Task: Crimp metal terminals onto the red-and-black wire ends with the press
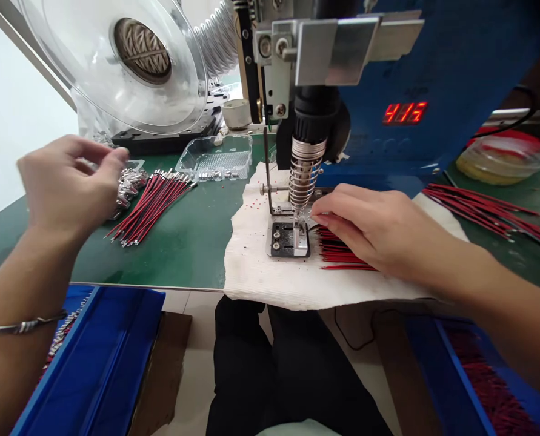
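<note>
My left hand [70,184] is raised over the left of the bench, thumb and forefinger pinched together; anything between them is too small to make out. Just beyond it lies a pile of small metal parts [130,186], partly hidden. A fanned bundle of red and black wires [156,203] with metal tips rests beside that pile. My right hand [370,224] is pinched on a thin dark wire [314,227] at the small black fixture [290,239]. Under this hand, a row of red and black wires [342,248] lies on a white cloth [270,278]. The spring-wrapped machine head [306,169] stands over the fixture.
A blue machine body [388,72] shows red digits. At the back left are a clear round hood [88,79] and a clear plastic tray [219,158]. More wires [488,209] lie at right. Blue bins [110,345] stand below the bench edge.
</note>
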### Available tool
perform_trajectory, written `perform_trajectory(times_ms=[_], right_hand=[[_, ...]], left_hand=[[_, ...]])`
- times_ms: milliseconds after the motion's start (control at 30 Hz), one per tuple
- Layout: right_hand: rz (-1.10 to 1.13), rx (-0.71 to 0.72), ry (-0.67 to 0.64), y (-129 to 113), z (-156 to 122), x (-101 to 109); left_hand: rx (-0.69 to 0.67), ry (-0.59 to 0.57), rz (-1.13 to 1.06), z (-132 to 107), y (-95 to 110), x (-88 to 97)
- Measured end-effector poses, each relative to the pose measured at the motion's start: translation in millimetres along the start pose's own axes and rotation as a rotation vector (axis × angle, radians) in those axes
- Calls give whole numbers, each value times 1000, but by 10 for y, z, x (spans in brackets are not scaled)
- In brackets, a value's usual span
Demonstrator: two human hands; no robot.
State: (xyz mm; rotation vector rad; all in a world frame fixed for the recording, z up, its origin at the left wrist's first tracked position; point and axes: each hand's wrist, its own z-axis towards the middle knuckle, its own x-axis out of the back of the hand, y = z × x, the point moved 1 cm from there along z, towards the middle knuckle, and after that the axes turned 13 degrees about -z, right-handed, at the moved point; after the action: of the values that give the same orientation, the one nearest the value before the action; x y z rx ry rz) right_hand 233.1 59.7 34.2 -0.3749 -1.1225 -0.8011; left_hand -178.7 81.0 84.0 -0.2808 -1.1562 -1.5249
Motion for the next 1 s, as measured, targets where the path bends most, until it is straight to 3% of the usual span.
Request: perform_trajectory(times_ms=[100, 200, 300, 400, 500, 600, 900, 1000], right_hand=[[80, -31, 35, -1, 13, -11], [146, -62, 70, -12, 19, -26], [179, -62, 104, -29, 16, -40], [197, -49, 113, -44, 10, -27], [186, -64, 93, -49, 15, 5], [205, -37, 60, -55, 30, 13], [151, -128, 51, -100, 19, -25], [163, -72, 110, -104, 7, -22]], left_hand=[[-232, -228, -150, -298, 405, -137], [-390, -582, -306, -451, 726, -309], [-461, -995, -289, -418, 987, -424], [-459, -1225, -92, -299, 1229, -418], [-423, -1256, 127, -189, 1420, -345], [-406, -1214, 167, -114, 1524, -286], [-362, -1346, -101, -117, 1412, -301], [-311, -1411, -283, -151, 1332, -366]])
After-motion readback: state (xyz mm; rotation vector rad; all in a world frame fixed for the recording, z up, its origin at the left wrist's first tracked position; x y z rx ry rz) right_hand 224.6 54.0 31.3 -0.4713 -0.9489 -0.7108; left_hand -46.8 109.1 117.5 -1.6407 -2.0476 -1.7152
